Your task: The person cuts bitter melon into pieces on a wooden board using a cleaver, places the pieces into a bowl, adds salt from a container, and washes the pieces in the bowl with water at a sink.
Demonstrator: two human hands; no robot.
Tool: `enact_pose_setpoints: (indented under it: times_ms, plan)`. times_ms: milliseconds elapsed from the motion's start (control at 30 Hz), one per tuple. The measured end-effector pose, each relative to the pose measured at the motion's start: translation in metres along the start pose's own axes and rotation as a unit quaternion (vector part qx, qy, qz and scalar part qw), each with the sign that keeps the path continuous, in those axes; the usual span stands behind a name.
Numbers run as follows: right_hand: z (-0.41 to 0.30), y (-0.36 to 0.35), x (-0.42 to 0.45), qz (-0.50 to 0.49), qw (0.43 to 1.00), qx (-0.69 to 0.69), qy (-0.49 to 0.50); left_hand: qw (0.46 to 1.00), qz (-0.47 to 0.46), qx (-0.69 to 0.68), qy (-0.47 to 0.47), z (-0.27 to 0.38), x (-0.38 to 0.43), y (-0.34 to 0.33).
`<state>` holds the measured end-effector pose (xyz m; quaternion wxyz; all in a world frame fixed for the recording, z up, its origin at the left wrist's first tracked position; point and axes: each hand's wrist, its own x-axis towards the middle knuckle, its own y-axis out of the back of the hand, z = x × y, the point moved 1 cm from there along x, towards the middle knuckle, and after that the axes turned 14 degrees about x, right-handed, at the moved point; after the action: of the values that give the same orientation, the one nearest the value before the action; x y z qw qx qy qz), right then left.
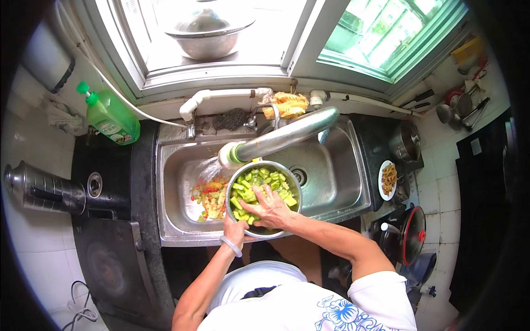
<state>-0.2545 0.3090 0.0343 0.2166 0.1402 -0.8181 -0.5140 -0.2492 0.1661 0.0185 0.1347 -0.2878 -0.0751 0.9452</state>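
Note:
My left hand [235,231] grips the near-left rim of a round metal bowl [299,194], held above the middle of a double stainless steel sink [172,236]. Chopped green vegetable pieces [265,178] fill the bowl. With fingers spread, my right hand [270,206] rests on these pieces; some fingertips are hidden among them. Just beyond the bowl, water sprays from the end of a thick metal faucet [285,134] into the left basin. Vegetable scraps [211,196], red, yellow and green, lie in that basin, partly behind the bowl.
Left of the sink stand a green soap bottle [114,118] and a metal pitcher [51,188]. On the right are a white plate of brown food [388,180], a lidded pot [405,141] and a pan with a glass lid [412,236]. An orange cloth [285,105] hangs behind the faucet.

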Motion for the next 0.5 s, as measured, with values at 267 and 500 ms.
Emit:
enact_pose_setpoints:
  times_ms: [267,500]
  plan:
    - [0.019,0.041,0.012,-0.009,0.999,0.042,-0.024,0.999,-0.015,-0.001,0.042,0.003,-0.001,0.008]
    - [-0.003,0.048,0.056,-0.216,0.971,0.094,-0.045,0.997,0.004,0.057,0.052,0.010,0.001,0.007]
